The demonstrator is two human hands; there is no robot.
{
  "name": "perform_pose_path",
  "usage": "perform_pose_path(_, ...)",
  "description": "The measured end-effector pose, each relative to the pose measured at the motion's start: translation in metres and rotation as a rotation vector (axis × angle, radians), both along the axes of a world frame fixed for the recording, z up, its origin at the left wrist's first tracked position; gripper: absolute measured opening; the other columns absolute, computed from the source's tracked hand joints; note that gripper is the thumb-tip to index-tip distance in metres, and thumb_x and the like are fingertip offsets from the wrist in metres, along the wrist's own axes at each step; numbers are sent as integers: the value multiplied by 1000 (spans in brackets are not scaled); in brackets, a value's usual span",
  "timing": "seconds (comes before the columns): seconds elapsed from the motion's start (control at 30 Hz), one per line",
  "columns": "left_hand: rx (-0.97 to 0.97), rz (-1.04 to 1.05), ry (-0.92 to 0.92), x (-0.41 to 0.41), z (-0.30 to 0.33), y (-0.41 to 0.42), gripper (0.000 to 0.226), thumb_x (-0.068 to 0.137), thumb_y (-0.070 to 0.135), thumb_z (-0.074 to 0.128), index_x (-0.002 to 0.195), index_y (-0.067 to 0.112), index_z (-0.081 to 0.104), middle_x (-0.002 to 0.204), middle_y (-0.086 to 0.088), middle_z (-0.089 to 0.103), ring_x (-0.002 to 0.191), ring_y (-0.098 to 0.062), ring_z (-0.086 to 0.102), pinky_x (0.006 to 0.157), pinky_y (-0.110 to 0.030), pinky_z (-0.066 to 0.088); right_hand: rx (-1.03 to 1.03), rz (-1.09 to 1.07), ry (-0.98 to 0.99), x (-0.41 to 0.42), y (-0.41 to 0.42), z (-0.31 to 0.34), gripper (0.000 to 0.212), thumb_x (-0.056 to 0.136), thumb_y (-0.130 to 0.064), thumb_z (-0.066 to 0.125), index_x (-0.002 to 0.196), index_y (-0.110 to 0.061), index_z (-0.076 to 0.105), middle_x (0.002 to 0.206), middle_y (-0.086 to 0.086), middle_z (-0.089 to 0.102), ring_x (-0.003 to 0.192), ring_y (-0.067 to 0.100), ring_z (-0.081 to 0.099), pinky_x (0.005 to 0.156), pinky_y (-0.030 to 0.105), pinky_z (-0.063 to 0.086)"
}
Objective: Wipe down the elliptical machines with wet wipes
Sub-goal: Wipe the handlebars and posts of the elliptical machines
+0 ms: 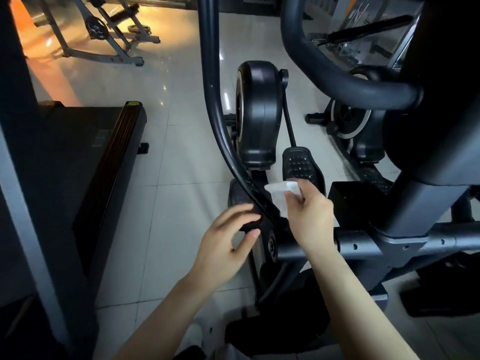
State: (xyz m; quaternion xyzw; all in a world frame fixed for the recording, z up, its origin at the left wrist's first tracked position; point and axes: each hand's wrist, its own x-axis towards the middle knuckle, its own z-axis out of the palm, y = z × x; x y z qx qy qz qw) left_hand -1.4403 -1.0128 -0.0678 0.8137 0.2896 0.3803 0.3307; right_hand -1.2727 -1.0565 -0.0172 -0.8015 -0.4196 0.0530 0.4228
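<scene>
The right hand (309,216) reaches in from five o'clock and its grip is narrow, thumb and fingers pinching a thin, white, crumpled wet wipe (281,194), which hangs against the curved, matte black tubular arm of the elliptical machine (220,131) where that tube sweeps down past the centre of the view. The left hand (226,242) comes in from seven o'clock with a loose, half-open grip, its fingers bent in a shallow hook around the same tube just below the wipe; whether the fingertips actually press on the tube cannot be told. Directly at twelve o'clock from the wipe stands the smooth, rounded black plastic flywheel housing (257,115), glossy along its edge, and at one o'clock from the right hand lies a black, oblong foot pedal with a studded, dotted tread (298,165), joined to a slim black rod. A second, partly hidden pedal (237,193) lies behind the tube at eleven o'clock from the left hand. A thick, padded dark handlebar loop (337,74) curves across the upper right. The grey steel base frame with bolt holes (376,245) runs to three o'clock. The pale, glossy tiled floor (176,198) reflects light, and a black ribbed treadmill deck (104,165) lies at nine o'clock.
</scene>
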Motion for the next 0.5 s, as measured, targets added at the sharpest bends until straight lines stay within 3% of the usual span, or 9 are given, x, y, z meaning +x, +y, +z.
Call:
perform_pose_path(0.07, 12, 87, 19, -5, -7, 9, 31, 93, 36, 53, 109, 17, 71, 125, 8, 62, 118, -3, 56, 101, -11, 37, -104, -70, -482, -3, -1, -6, 27, 71, 5, 78, 95, -3, 70, 61, 10, 64, 50, 28, 61, 44, 27, 42)
perform_pose_path(0.13, 59, 93, 75, -8, -15, 23, 30, 94, 33, 52, 109, 15, 71, 124, 5, 63, 116, -6, 57, 101, -10, 35, -369, -62, -685, -18, 3, -21, 12, 77, 0, 72, 87, -2, 66, 65, 10, 66, 54, 26, 67, 44, 25, 47)
perform_pose_path(0.17, 77, 79, 92, -8, -18, 31, 31, 94, 32, 51, 109, 14, 71, 124, 4, 63, 115, -7, 57, 101, -10, 35, -447, -82, -691, -27, 5, -32, 10, 87, -1, 54, 88, 0, 64, 69, 12, 66, 59, 28, 68, 49, 28, 51)
perform_pose_path(0.23, 94, 54, 85, -6, -21, 48, 31, 94, 30, 51, 109, 12, 71, 122, 2, 63, 115, -9, 57, 102, -11, 36, -535, -128, -609, -41, 7, -50, 32, 87, -3, 33, 86, 8, 64, 67, 18, 64, 59, 32, 67, 57, 36, 57)
perform_pose_path(0.37, 121, 28, 9, 3, -22, 92, 27, 94, 24, 53, 107, 7, 71, 117, -2, 65, 112, -13, 59, 102, -14, 38, -513, -251, -584, -64, 26, -71, 47, 84, -6, 29, 107, 16, 64, 95, 33, 67, 86, 43, 69, 80, 48, 58)
perform_pose_path(0.5, 200, -50, -15, -2, -18, 140, 25, 95, 20, 54, 108, 5, 70, 116, -5, 65, 110, -19, 61, 101, -20, 41, -386, -247, -518, -94, 81, -81, 51, 88, -6, 28, 133, 16, 41, 128, 37, 54, 119, 45, 57, 100, 52, 48)
